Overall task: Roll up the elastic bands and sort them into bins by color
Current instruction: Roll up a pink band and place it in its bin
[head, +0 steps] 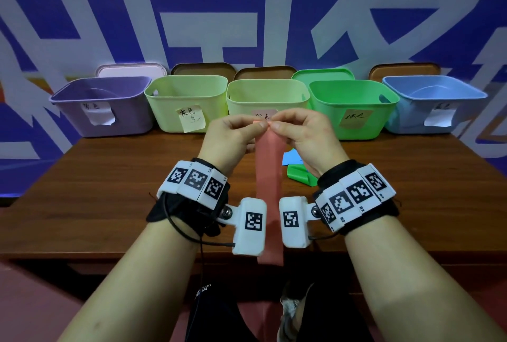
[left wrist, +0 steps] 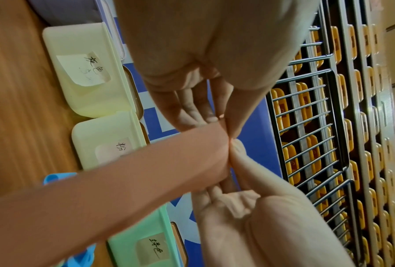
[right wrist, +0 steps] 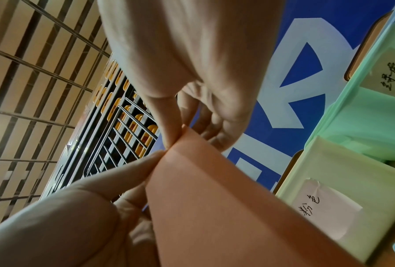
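Held up over the brown wooden table (head: 109, 177): a long flat salmon-pink elastic band (head: 270, 177), top edge pinched by both hands, the rest hanging down between the wrists and past the table's near edge. Left hand (head: 233, 136) pinching the top edge between thumb and fingertips; right hand (head: 304, 136) pinching the same edge just beside it, thumbs nearly touching. Lined up along the table's far edge, five plastic bins: a purple bin (head: 104, 106) with a torn white note, writing too faint to read; a pale green bin (head: 186, 103) with a yellow note reading 灰色; a second pale green bin (head: 267, 97) straight behind the hands, pink note reading 粉色; a bright green bin (head: 354, 108), tan note reading 绿色; a light blue bin (head: 433, 106), white note illegible. On the table under the right hand, a folded green band (head: 300, 174) and a blue band (head: 292, 156).
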Demonstrator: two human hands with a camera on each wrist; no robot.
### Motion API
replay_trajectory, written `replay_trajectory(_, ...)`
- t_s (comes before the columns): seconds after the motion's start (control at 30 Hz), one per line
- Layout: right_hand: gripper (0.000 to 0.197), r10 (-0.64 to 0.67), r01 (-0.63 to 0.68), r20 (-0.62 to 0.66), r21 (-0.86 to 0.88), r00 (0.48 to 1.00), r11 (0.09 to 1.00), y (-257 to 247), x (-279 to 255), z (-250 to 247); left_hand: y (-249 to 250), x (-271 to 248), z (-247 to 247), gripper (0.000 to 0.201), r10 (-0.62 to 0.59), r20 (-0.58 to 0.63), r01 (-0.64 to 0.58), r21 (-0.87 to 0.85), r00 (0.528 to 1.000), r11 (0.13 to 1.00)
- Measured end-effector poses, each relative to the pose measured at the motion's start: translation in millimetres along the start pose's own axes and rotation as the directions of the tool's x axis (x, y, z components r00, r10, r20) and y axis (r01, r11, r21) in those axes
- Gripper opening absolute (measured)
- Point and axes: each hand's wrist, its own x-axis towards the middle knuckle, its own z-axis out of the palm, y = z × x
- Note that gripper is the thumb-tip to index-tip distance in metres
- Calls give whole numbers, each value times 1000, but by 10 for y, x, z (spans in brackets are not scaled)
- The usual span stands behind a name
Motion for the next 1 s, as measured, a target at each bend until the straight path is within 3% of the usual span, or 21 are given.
replay_trajectory(0.17,11,22,-22,28,0,999,1000,-25,-38,-13,2,-15,25,8,-36,-10,36,-47,999,998)
replay_trajectory(0.37,18,11,-8,39,-73,999,997,-40,-36,-31,7,-32,34,11,-115,7,115,-92,993,989)
replay_trajectory(0.67,21,-5,15,51,-192,999,981,-2,-26,-48,14,-61,10,15,-137,87,145,-90,987,985)
replay_trajectory(1.0,19,44,-43,57,-12,997,999,-65,-73,-2,34,-52,0,19,-109,94,122,-152,990,981)
